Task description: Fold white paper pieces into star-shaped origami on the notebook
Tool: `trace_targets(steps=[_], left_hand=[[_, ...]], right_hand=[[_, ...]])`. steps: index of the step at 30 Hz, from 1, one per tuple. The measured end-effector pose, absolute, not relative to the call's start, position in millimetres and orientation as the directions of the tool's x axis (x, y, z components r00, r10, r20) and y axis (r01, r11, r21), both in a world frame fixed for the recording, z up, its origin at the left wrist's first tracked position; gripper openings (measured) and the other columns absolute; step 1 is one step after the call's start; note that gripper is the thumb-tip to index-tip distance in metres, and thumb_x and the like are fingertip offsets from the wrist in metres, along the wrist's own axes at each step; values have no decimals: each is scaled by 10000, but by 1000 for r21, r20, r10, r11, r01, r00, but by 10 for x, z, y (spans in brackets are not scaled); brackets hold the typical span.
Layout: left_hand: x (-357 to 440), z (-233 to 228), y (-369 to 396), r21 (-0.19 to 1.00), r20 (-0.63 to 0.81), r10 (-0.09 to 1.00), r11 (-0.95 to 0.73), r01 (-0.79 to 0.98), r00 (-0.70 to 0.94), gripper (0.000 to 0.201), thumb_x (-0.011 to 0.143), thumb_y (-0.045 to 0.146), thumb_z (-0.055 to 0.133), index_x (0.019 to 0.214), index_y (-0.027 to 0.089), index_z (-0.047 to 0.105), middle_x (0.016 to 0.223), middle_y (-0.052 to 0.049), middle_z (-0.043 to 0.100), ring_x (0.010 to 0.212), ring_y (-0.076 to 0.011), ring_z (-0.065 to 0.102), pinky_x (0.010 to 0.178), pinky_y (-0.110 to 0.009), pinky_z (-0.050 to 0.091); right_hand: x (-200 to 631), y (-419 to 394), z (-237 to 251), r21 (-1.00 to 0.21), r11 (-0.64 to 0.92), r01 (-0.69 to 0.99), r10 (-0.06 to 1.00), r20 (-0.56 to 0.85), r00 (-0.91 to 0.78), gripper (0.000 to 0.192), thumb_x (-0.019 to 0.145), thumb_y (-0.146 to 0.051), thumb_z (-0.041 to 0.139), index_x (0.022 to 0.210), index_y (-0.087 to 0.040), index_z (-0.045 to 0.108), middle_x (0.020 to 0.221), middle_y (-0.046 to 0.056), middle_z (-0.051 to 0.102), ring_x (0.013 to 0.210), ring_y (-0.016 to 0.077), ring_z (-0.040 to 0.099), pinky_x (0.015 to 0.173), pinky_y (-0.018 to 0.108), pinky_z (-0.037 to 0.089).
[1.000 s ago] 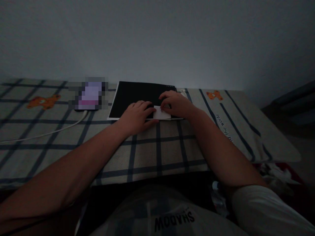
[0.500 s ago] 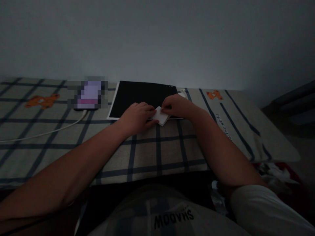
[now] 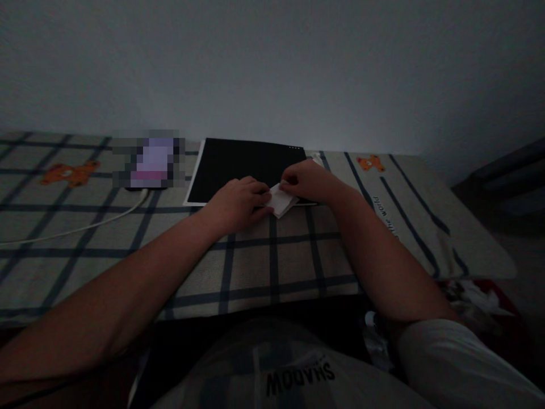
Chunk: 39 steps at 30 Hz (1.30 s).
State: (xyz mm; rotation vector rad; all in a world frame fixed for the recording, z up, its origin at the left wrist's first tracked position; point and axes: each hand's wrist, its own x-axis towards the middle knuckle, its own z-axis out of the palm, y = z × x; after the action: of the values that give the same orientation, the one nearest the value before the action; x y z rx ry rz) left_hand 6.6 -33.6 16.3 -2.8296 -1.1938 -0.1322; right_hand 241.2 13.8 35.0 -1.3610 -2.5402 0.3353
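A small folded white piece of paper (image 3: pixel 281 203) lies at the front edge of a flat black sheet or folder (image 3: pixel 242 162) with a white border. My left hand (image 3: pixel 238 204) is on the paper's left side, its thumb and fingers closed on that edge. With thumb and forefinger together, my right hand (image 3: pixel 309 179) pinches the top corner of the paper. More than one layer shows along the paper's right edge. Whether it is tissue or plain paper, the dim light does not tell.
A phone (image 3: pixel 153 162), blurred out, lies at the left with a white cable (image 3: pixel 93 224) plugged in. A checked cloth (image 3: pixel 264 267) covers the table, which meets a wall (image 3: pixel 272 68). Something white (image 3: pixel 316 158) sits behind my right hand. A red bin (image 3: pixel 506 318) with crumpled waste stands lower right.
My right hand has shifted slightly up with the paper's corner. The paper looks a little wider, with its layers parted at the right. My left hand has stayed almost in place.
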Motion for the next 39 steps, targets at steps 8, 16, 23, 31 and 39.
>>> trace_targets(steps=[8, 16, 23, 31, 39], left_hand=[[68, 172, -324, -15, 89, 702, -709, 705, 707, 412, 1115, 423, 513, 1358, 224, 779, 1449, -79, 752, 1332, -302, 655, 1017, -436, 524], [48, 134, -286, 33, 120, 682, -729, 684, 721, 429, 1116, 421, 496, 1333, 205, 796, 1442, -94, 754, 1333, -305, 658, 1052, -450, 533], [49, 115, -278, 79, 141, 676, -736, 672, 724, 429, 1099, 391, 515, 1335, 178, 803, 1417, -129, 764, 1316, -328, 675, 1052, -480, 536], [23, 81, -225, 213, 213, 715, -699, 682, 666, 414, 1094, 380, 505, 1168, 178, 859, 1287, -113, 815, 1197, -315, 716, 1012, -463, 549], [-4, 24, -161, 340, 264, 747, -664, 666, 610, 202, 962, 332, 710, 964, 186, 850, 1109, -100, 808, 1103, -291, 712, 975, -423, 543]], right_hand=[[2323, 148, 348, -258, 454, 853, 891, 151, -429, 173, 937, -206, 657, 837, -170, 794, 811, 65, 732, 752, 196, 612, 761, 347, 446], [2219, 149, 322, -252, 342, 905, 937, 158, -310, 153, 912, -199, 666, 862, -160, 805, 877, 115, 762, 841, 258, 672, 835, 394, 498], [2222, 192, 233, -393, 343, 853, 938, 180, -295, 128, 896, -173, 645, 846, -171, 762, 852, 79, 727, 795, 204, 618, 768, 340, 471], [2262, 217, 237, -542, 319, 777, 944, 112, -310, 97, 873, -209, 673, 781, -181, 679, 817, 39, 668, 783, 179, 574, 736, 322, 419], [2258, 189, 193, -687, 391, 613, 872, 65, -484, 45, 818, -180, 672, 860, -188, 687, 843, 16, 683, 783, 168, 611, 743, 310, 459]])
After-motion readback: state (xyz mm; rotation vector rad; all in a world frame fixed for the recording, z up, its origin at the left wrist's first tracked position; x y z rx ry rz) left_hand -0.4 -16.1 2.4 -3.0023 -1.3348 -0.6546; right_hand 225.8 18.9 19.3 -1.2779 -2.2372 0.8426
